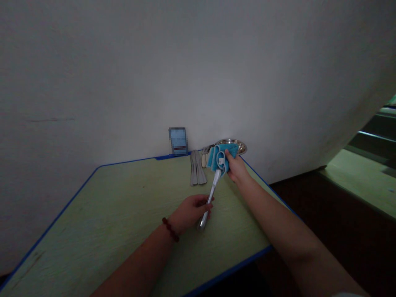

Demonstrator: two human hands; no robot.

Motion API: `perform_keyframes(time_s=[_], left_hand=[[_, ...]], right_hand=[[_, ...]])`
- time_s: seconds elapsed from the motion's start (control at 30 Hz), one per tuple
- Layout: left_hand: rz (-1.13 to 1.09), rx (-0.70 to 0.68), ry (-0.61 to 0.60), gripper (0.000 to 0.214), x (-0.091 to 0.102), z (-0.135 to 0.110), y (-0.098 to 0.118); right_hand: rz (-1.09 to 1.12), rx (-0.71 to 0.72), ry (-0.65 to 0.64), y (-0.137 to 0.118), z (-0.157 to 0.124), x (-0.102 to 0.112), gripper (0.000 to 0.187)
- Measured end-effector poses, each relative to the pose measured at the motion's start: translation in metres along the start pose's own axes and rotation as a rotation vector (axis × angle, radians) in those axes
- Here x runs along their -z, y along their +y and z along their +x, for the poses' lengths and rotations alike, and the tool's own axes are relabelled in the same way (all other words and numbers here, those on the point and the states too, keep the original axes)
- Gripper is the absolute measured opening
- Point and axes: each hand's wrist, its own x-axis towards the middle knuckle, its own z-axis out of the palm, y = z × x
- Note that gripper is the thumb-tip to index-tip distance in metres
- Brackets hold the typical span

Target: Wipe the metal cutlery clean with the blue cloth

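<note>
A green table [123, 214] with a blue edge sits against a white wall [198, 70]. At the back, a steel plate [231, 142] lies beside a row of flatware [197, 168]! The right hand [236, 167] clamps a blue cloth [221, 159] around a steel utensil [212, 194], probably a spoon, above the table, while the left hand [190, 213] curls its fingers together around the lower end, a bead bracelet [170, 229] on its wrist!

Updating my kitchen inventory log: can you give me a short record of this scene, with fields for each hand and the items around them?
Left: left hand grips a metal utensil near its lower end
Right: right hand holds a blue cloth around the utensil's upper end
Nearby: metal cutlery lying together; round metal plate behind the cloth
Surface: green table with blue edging
Wrist: dark red beaded bracelet on left wrist
Wall: blurred blue item
</note>
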Motion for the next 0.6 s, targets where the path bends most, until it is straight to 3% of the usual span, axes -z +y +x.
perform_keyframes(time_s=[0.37, 0.6], left_hand=[[0.0, -0.083, 0.063, 0.033, 0.0012, 0.0041, -0.0044], [-0.107, -0.161, 0.218, 0.037, 0.0027, 0.0039, 0.0025]], right_hand=[[0.137, -0.069, 0.001, -0.0018, -0.001, -0.0026, 0.012], [0.056, -0.098, -0.107, 0.002, -0.005, -0.0051, 0.017]])
